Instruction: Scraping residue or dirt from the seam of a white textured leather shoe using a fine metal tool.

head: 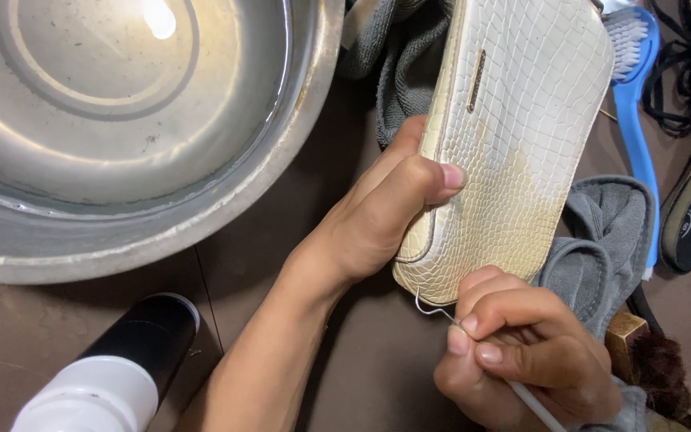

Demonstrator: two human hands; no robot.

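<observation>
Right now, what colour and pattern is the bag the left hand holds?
Cream-white with an embossed crocodile-scale pattern, yellowed toward the lower end; the bag shows best in the head view.

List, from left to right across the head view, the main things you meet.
Metal basin → black-and-white canister → left hand → cream scaled purse → right hand holding a hooked tool → blue brush

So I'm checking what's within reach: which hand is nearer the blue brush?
Right. The right hand works below the blue brush, by the bag's lower corner; the left hand grips the bag's far edge.
</observation>
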